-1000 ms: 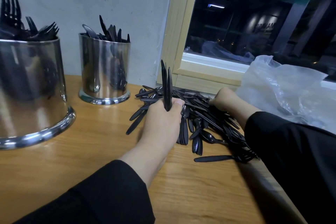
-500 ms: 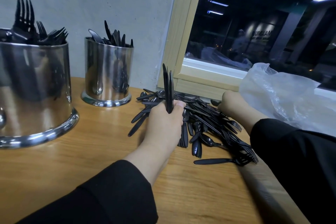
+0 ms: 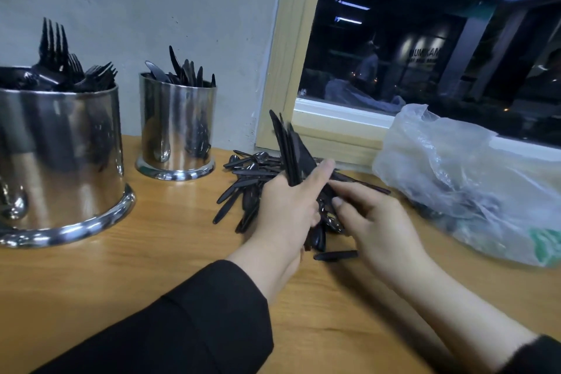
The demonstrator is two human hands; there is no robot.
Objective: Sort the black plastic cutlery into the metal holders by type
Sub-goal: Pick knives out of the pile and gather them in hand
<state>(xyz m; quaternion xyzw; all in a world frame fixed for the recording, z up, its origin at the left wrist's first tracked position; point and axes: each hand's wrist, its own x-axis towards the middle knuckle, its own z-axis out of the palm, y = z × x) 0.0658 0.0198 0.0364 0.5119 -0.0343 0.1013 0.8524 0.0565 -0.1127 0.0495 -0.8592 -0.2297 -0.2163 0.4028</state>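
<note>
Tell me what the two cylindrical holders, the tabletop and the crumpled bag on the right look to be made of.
The large cylindrical holder of forks and the smaller cylindrical holder: polished metal, probably stainless steel, given their mirror-like reflections. The tabletop: wood or wood-look laminate, with visible grain and a light sheen. The crumpled translucent bag: thin plastic film, wrinkled, glossy, partly see-through.

Wooden table (image 3: 158, 267): two metal holders (image 3: 60, 161) (image 3: 177, 127) at left, loose cutlery pile (image 3: 246, 188) centre, plastic bag (image 3: 473, 185) at right.
</note>
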